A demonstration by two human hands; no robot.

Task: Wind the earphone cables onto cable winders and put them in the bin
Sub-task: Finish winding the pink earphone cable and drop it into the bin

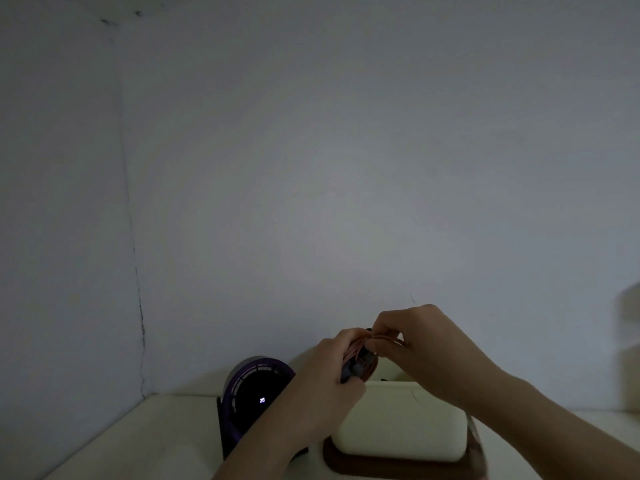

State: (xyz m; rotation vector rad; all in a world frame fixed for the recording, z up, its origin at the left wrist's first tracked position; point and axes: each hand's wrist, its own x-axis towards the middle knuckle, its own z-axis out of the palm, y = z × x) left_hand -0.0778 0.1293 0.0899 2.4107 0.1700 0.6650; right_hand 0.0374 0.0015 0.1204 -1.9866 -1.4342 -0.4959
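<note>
Both my hands are raised above the table in dim light. My left hand [323, 379] grips a dark grey cable winder [360, 368] from below. Pink earphone cable [358, 349] is looped around the winder. My right hand [415, 344] pinches a strand of that pink cable just right of the winder, fingers curled over it. Directly beneath my hands stands a cream bin [401, 420] with rounded corners; its inside is hidden from this angle.
The cream bin sits on a dark brown wooden tray [388, 464]. Left of it stands a round black and purple device [254, 393] with a small lit display. The pale tabletop [138, 441] meets bare walls at a left corner.
</note>
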